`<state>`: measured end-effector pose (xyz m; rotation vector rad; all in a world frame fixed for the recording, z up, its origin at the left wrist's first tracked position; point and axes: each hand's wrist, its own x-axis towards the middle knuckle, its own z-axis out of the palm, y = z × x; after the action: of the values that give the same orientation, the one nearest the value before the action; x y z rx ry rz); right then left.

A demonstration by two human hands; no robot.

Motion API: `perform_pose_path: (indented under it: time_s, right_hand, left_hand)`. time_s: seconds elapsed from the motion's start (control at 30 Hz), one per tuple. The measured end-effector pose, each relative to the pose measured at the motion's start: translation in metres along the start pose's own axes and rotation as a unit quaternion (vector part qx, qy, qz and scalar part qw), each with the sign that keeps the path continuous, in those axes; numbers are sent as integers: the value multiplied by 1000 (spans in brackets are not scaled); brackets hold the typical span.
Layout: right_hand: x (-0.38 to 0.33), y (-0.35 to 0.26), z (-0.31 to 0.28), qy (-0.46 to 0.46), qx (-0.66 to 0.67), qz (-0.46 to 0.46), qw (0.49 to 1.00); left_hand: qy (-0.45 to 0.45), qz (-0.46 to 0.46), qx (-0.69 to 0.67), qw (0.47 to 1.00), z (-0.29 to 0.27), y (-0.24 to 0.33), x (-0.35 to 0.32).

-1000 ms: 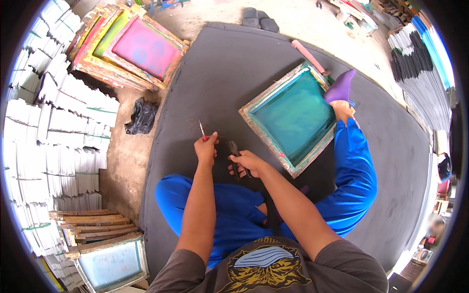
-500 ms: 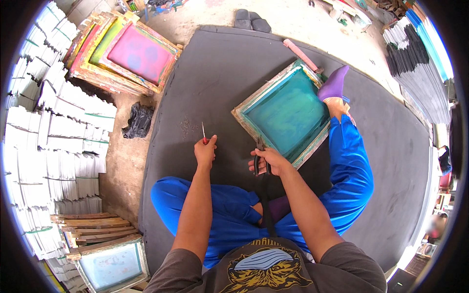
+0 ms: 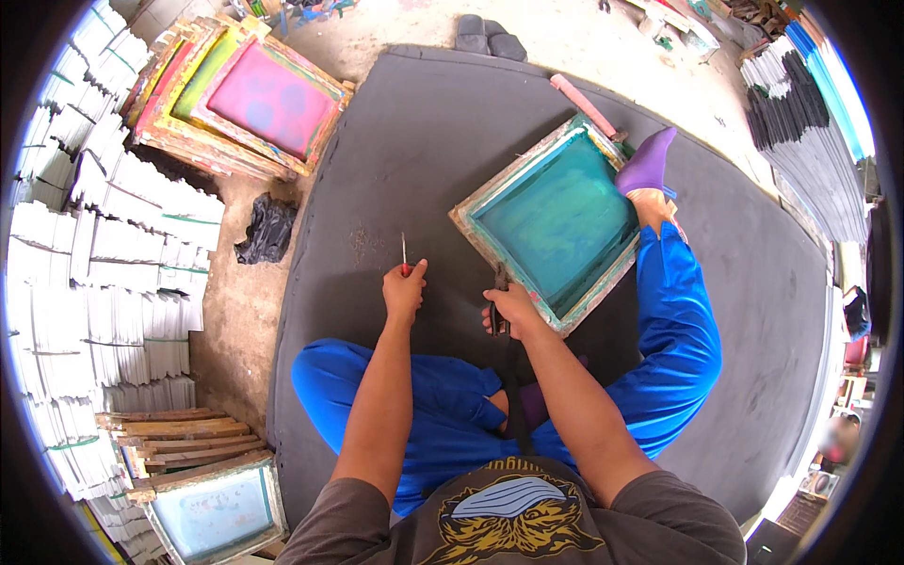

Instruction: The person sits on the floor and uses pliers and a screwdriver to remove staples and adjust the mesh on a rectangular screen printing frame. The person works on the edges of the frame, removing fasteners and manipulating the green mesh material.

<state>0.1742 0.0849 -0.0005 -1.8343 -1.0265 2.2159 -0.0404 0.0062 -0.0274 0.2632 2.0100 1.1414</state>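
My left hand (image 3: 403, 292) is closed around a red-handled screwdriver (image 3: 405, 254), its thin metal shaft pointing away from me above the dark mat. In my right hand (image 3: 513, 309) is a pair of black-handled pliers (image 3: 499, 320), fingers wrapped round the grips. The plier jaws are at the near-left edge of a wooden screen printing frame (image 3: 471, 229) with teal mesh; whether they grip anything is too small to tell. The frame lies tilted on the mat, and my foot in a purple sock (image 3: 648, 162) rests against its far right side.
Tiny scattered bits (image 3: 363, 243) lie on the dark mat (image 3: 377, 141) left of the frame. A pink bar (image 3: 581, 104) touches its far corner. Stacked coloured frames (image 3: 268, 99), a black plastic bag (image 3: 266, 229) and white bundles (image 3: 141, 273) line the left. Dark slippers (image 3: 490, 38) sit beyond the mat.
My right fingers have closed further round the pliers, bringing the handles together. My left hand with the screwdriver has shifted slightly to the right.
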Motion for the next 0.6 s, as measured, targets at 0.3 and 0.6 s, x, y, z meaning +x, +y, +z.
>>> perform_pose_path:
  time_s: [0.3,0.6]
  right_hand:
    - [10,9,12,52,30,-5,998]
    - [67,47,79,433,-136,-112,884]
  left_hand:
    - [-6,1,-24,1000,1,5,-3]
    - [-18,24,-14,999,8,11,-8]
